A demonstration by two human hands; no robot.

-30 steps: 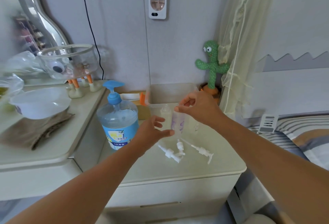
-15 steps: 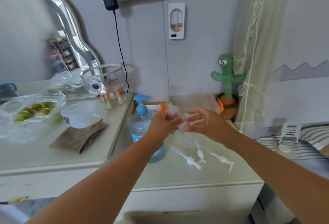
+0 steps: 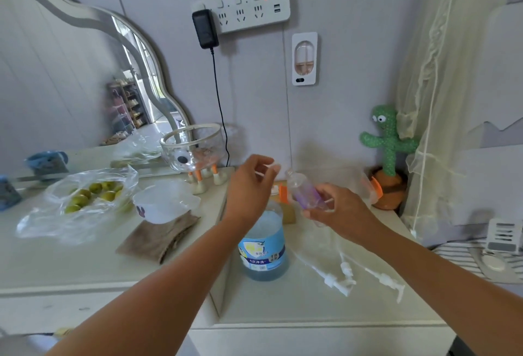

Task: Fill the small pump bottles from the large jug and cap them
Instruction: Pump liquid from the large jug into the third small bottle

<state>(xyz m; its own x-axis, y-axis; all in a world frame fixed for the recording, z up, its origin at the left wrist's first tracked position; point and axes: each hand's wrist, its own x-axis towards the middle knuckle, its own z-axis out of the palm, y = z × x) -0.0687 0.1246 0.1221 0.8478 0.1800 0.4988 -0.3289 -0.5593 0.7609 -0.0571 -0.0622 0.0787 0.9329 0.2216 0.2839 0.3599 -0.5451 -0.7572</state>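
My right hand (image 3: 343,210) grips a small clear bottle (image 3: 305,193) with a purple label around its lower part. The bottle is tilted, and its uncapped neck points up and to the left. My left hand (image 3: 250,187) hovers just left of that neck, fingers loosely curled, with nothing seen in them. It hangs over the large jug (image 3: 263,251) of blue liquid and hides the jug's pump. Three white pump heads (image 3: 338,282) with long tubes lie loose on the nightstand (image 3: 283,307), right of the jug.
A clear box with orange clips (image 3: 368,186) and a green cactus toy (image 3: 387,152) stand at the back right. A higher dresser on the left carries a white bowl (image 3: 164,202), a bag of green fruit (image 3: 90,197) and a glass bowl (image 3: 192,146). Curtain (image 3: 438,101) and bed lie to the right.
My left hand has let go of the bottle's top and drawn back to the left. My right hand now holds the bottle's lower part. The camera has tilted up.
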